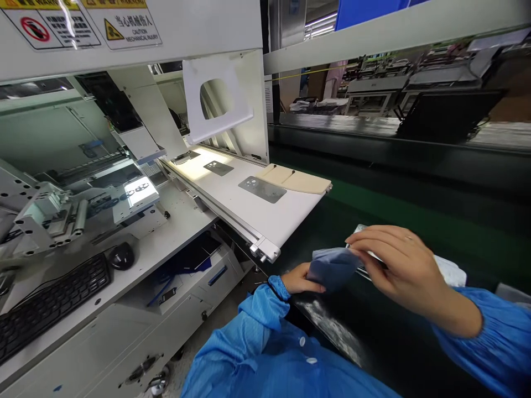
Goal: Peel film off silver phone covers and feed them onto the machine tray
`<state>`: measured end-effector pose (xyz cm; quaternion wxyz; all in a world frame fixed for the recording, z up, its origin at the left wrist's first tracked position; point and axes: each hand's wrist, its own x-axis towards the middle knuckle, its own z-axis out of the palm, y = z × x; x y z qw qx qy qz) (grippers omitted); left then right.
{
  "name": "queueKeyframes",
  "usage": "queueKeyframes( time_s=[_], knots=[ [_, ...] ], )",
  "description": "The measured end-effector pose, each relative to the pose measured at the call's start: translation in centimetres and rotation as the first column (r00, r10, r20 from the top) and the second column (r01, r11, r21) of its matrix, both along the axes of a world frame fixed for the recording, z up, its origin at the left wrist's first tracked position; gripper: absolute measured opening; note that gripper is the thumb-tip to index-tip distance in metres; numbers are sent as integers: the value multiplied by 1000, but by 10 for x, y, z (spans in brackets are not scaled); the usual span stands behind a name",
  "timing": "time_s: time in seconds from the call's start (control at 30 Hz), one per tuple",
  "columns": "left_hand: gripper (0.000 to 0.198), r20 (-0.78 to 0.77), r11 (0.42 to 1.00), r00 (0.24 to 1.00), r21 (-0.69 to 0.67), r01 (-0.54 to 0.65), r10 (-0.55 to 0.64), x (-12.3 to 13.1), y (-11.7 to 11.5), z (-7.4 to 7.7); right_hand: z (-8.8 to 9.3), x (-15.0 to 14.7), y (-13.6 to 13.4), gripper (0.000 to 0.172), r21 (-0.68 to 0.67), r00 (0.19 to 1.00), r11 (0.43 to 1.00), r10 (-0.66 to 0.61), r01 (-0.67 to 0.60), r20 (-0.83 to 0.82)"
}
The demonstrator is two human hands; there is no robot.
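Observation:
My left hand [305,279] is closed round the near left side of a blue-grey cloth [335,269], its thumb lying across the front. The cloth looks limp and folded, and I cannot see whether anything lies inside it. At its upper right edge my right hand [398,265] pinches with thumb and fingertips. Past the right hand, a whitish flat thing [450,271] shows in part on the dark green belt. On the white conveyor [232,202] ahead lie two thin grey phone back panels, a nearer one [263,189] and a farther one [218,168], with camera holes.
A cream guide plate [294,178] sits on the conveyor's right end. The green belt [373,207] runs beside me on the right. At left, a keyboard [53,301] and mouse [121,256] rest on the machine's ledge. A white housing with warning labels [128,25] hangs overhead.

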<state>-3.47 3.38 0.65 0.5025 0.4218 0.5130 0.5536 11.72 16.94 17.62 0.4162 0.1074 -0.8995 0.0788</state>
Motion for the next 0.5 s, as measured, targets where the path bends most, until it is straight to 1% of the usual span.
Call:
queueKeyframes(
  time_s=[0.07, 0.13, 0.23, 0.3, 0.4, 0.5],
  knots=[
    [53, 0, 1000, 1000, 16, 3, -3, 0, 1, 1, 3, 0, 0, 14, 12, 1000, 1000, -7, 7, -4],
    [58, 2, 999, 1000, 29, 15, -15, -1, 2, 3, 6, 0, -1, 14, 10, 1000, 1000, 13, -13, -12],
    [60, 3, 998, 999, 48, 32, -33, -1, 3, 6, 12, 0, -2, 13, -44, 999, 999, 31, -32, -22],
    [62, 3, 997, 999, 60, 45, -45, 0, 4, 7, 16, -1, -3, 11, -89, 999, 996, 16, -19, -30],
    [60, -9, 997, 998, 49, 58, -57, 0, 5, 6, 19, -2, -4, 10, -122, 1000, 992, 19, -18, 6],
    [56, -26, 998, 998, 28, 55, -54, 1, 6, 5, 21, -3, -5, 13, -163, 999, 987, 7, 1, 46]
  ],
)
